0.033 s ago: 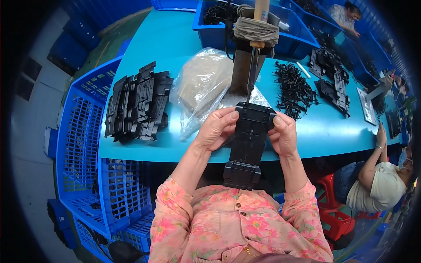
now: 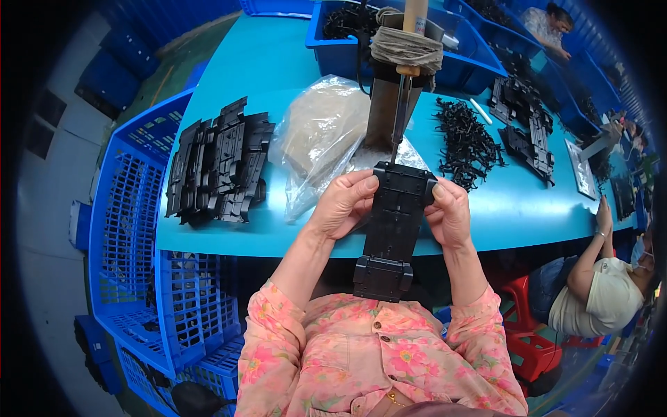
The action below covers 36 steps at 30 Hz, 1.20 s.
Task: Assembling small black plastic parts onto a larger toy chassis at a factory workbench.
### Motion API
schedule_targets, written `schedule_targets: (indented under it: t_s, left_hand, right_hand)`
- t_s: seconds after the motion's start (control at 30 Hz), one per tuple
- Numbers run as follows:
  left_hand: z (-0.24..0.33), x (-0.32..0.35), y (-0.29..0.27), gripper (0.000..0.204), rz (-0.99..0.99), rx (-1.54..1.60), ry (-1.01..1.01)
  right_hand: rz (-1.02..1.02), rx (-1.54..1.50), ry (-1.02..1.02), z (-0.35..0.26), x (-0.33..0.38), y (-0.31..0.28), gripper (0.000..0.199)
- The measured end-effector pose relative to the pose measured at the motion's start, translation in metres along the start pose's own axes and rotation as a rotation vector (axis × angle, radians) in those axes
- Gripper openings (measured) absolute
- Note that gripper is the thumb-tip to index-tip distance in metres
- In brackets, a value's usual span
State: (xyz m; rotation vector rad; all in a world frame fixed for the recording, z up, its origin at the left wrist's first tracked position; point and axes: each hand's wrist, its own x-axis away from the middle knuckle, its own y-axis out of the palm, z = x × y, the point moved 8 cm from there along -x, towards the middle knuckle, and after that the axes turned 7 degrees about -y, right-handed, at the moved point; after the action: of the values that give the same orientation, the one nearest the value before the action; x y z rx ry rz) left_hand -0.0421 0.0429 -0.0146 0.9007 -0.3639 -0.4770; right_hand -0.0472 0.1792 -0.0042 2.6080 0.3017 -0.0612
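Both my hands hold a long black moulded plastic part (image 2: 393,226) by its far end, one at each side edge. My left hand (image 2: 346,201) pinches the left edge with the thumb on top, and my right hand (image 2: 448,210) grips the right edge the same way. The part's wider near end hangs past the table's front edge, close to my shirt. Its far end meets the tip of a thin metal rod (image 2: 399,118), which has a wooden handle (image 2: 414,17) and is fixed to an upright metal stand (image 2: 383,111) wrapped with cloth strips.
Black moulded parts (image 2: 219,163) lie stacked at left, beside a clear plastic bag (image 2: 323,121). Small black pieces (image 2: 467,142) are heaped at right, near more black parts (image 2: 524,132). Blue crates (image 2: 132,208) stand left of the table. A co-worker (image 2: 601,292) sits at right by red stools (image 2: 531,351).
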Motion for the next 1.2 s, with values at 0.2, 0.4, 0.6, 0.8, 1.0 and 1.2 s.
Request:
schedule_targets:
  t_s: [0.2, 0.4, 0.6, 0.8, 1.0, 1.2]
  left_hand:
    - [-0.005, -0.001, -0.019, 0.023, 0.113, -0.032, 0.01]
    - [-0.003, -0.001, -0.02, 0.025, 0.118, -0.046, 0.029]
    - [0.001, 0.002, -0.006, 0.025, 0.066, -0.053, 0.027]
    - [0.002, 0.002, -0.002, 0.026, 0.023, -0.054, 0.008]
    - [-0.001, 0.001, -0.004, 0.026, -0.01, -0.025, 0.007]
    - [-0.001, -0.001, -0.006, 0.026, 0.035, -0.054, 0.012]
  right_hand:
    - [-0.016, -0.056, 0.073, 0.01, -0.002, -0.004, 0.019]
    - [-0.055, -0.109, 0.088, 0.009, -0.004, 0.004, 0.017]
    - [-0.065, -0.14, 0.091, 0.008, -0.001, 0.002, 0.017]
    - [-0.001, -0.072, 0.068, 0.01, 0.0, -0.008, 0.018]
    - [0.015, -0.039, 0.068, 0.005, 0.001, -0.005, 0.022]
    - [0.039, -0.034, 0.047, 0.004, 0.002, -0.005, 0.028]
